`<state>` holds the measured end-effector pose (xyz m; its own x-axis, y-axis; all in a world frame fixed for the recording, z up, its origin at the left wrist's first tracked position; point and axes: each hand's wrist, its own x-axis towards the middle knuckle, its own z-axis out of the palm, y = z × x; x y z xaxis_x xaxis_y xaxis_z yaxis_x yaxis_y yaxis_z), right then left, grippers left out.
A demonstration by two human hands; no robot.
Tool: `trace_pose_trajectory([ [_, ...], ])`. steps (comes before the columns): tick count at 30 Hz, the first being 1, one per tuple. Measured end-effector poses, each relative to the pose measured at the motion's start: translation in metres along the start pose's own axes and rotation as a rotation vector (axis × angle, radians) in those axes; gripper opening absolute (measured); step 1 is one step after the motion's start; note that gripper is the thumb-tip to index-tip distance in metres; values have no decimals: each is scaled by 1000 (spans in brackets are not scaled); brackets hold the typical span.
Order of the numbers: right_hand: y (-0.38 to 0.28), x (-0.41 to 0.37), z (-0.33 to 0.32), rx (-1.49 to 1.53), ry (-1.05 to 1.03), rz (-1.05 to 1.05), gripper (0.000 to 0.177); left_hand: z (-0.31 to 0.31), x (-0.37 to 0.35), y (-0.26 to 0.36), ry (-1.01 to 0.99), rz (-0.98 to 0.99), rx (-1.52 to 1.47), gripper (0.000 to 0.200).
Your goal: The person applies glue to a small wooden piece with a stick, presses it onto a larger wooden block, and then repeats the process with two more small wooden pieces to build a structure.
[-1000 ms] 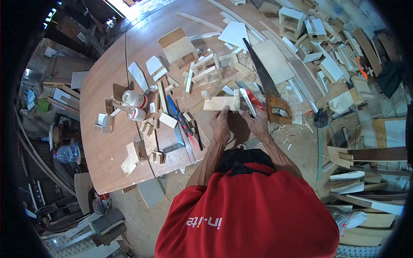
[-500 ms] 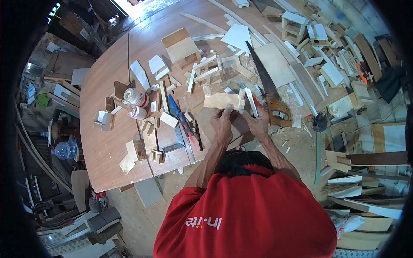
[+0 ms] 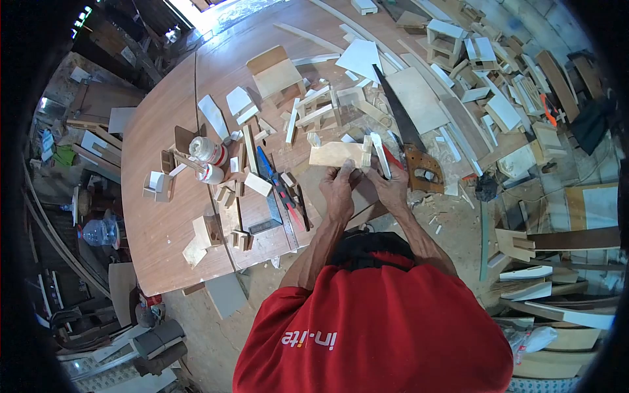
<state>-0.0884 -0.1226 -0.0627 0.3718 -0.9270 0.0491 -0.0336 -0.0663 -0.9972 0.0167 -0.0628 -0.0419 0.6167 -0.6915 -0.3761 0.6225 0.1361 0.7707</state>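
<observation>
My left hand (image 3: 337, 191) is closed on the lower edge of a small light wooden piece (image 3: 335, 154), which has short upright blocks at both ends. At the piece's right end, my right hand (image 3: 391, 188) grips a narrow white-edged strip (image 3: 381, 157), with something red beside its fingers. The strip stands slanted next to the right end block. Just right of the hands lies a handsaw (image 3: 407, 121) with a brown wooden handle.
On the round table (image 3: 157, 249) are glue jars (image 3: 208, 150), a blue-and-red tool (image 3: 278, 187), a metal square (image 3: 265, 224) and a small frame (image 3: 318, 108). Wooden offcuts and small frames (image 3: 445, 42) are heaped at the right.
The wooden piece has tilted slightly, its left end lower. The strip in my right hand has turned a little more upright and shifted slightly left.
</observation>
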Motion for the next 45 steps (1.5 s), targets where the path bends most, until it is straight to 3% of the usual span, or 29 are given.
trace_pose_trajectory([
  [20,-5,-5,-6,-104,15,-44,33,-5,0,-2,-4,-20,0,16],
  [23,0,-7,-10,-80,-2,4,36,-4,0,-1,6,-35,18,16],
  [26,-1,-10,-15,36,29,-96,37,-3,-2,2,-3,-46,6,15],
  [32,-14,-10,-32,241,160,162,25,-13,-4,3,-132,-79,-20,17],
  [35,-32,-12,-35,93,129,38,23,-9,-13,6,-184,-25,-5,17],
  [41,-37,-12,-34,87,45,-79,27,-12,-21,4,-236,52,50,19],
  [45,-42,-10,-36,105,27,-22,29,-7,-26,6,-251,69,94,19],
])
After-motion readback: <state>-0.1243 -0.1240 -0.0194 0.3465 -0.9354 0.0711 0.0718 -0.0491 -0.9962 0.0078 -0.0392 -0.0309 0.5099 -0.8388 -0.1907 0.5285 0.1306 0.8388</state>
